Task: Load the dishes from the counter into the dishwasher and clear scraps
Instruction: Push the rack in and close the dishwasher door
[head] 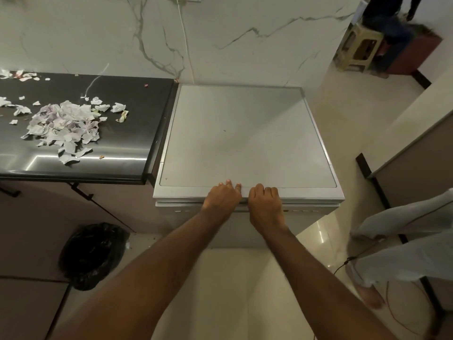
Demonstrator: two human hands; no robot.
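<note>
Hands side by side at front top edge of dishwasher point(245, 133), approx mid-width. L hand point(221, 197): fingers bent over lip, tips on top panel, gripping edge. R hand point(266, 204): knuckles curled over same lip, gripping too. Door: can't tell if ajar. Scraps point(63, 126) piled on dark counter point(122, 106), left of dishwasher, w/ loose bits around. Black bag point(93, 253) on floor below counter. Another person's legs point(404, 241) at right.
</note>
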